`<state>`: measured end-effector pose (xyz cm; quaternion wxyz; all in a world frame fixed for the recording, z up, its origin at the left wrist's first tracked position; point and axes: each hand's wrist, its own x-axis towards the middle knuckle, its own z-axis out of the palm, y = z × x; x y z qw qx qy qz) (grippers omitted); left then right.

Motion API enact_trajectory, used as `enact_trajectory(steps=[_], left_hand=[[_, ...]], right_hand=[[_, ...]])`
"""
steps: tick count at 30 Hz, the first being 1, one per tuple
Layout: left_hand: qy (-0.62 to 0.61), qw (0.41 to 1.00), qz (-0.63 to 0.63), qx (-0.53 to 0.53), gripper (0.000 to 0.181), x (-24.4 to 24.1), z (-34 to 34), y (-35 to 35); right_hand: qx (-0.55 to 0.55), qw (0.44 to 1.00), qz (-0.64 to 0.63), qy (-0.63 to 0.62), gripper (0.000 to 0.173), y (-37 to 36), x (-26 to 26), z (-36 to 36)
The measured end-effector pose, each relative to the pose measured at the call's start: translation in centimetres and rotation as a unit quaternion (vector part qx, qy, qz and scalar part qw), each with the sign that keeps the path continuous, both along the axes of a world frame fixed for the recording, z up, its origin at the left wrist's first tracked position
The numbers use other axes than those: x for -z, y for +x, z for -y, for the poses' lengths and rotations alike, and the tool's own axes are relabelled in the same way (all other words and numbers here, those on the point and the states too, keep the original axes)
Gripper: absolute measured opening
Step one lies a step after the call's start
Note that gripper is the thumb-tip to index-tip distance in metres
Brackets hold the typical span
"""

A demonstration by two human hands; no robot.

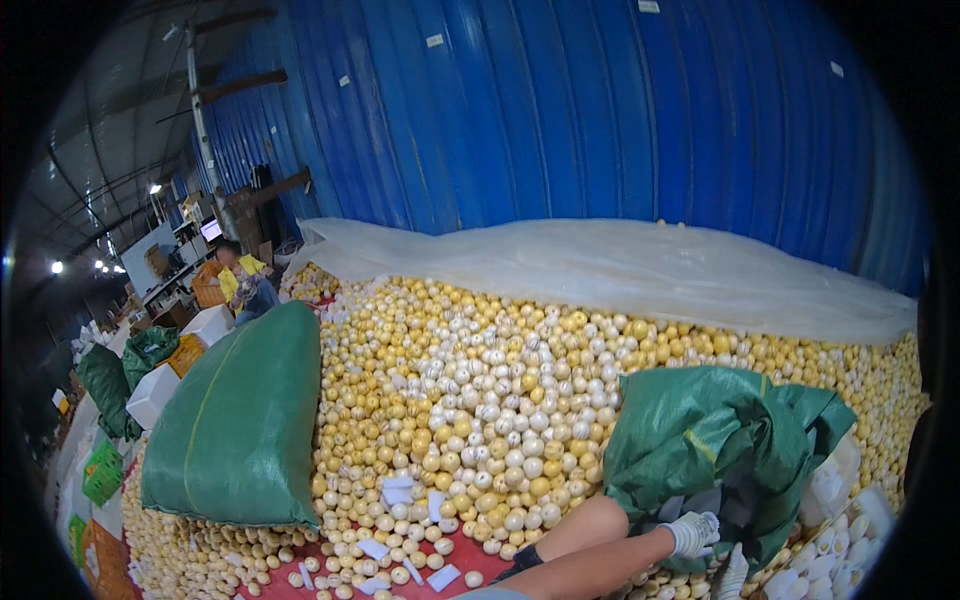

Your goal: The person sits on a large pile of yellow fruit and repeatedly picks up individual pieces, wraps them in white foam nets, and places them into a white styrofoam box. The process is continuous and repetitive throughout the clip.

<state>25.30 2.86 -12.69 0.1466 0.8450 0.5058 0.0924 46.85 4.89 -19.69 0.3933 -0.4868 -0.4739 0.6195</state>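
Both my hands wear pale knitted gloves and are at the mouth of a green woven sack (pixel 679 439) at the lower right. My left hand (pixel 691 534) reaches across the opening with its fingers partly curled. Whether it grips anything is unclear. Lower down, my right hand (pixel 733 576) lies by the sack's near edge, partly cut off by the frame. Grey-white pieces (pixel 701 501) show inside the sack's dark opening. The sack is crumpled and rests on a large heap of round, pale yellow and white striped fruits (pixel 525 405), which look like pepino melons.
A full green sack (pixel 232 427) lies on the heap at left. White foam pieces (pixel 444 577) and loose fruits lie on red sheeting (pixel 480 551). Clear plastic bags with white items (pixel 832 547) stand at right. Plastic sheeting (pixel 570 262) borders a blue wall. A person (pixel 244 277) sits far left.
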Motion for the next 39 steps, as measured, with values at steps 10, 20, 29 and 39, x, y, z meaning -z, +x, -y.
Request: enact_trajectory(steps=[10,20,29,39], left_hand=[[0.100,0.981,0.143,-0.084,0.022,-0.2,7.0,-3.1],[0.055,0.995,0.080,0.003,0.023,-1.7,14.1,0.1],[0.342,0.851,0.330,-0.222,0.026,-15.8,14.2,-11.9],[0.208,0.503,-0.038,-0.838,0.089,-26.1,29.2,-52.2]], right_hand=[[-0.016,0.989,0.143,0.027,0.055,2.3,2.9,3.1],[-0.167,0.869,0.435,0.164,0.046,0.5,2.7,10.0],[-0.227,0.728,0.581,0.286,0.043,2.9,5.2,12.2],[-0.270,0.602,0.653,0.371,0.046,2.1,3.8,13.0]])
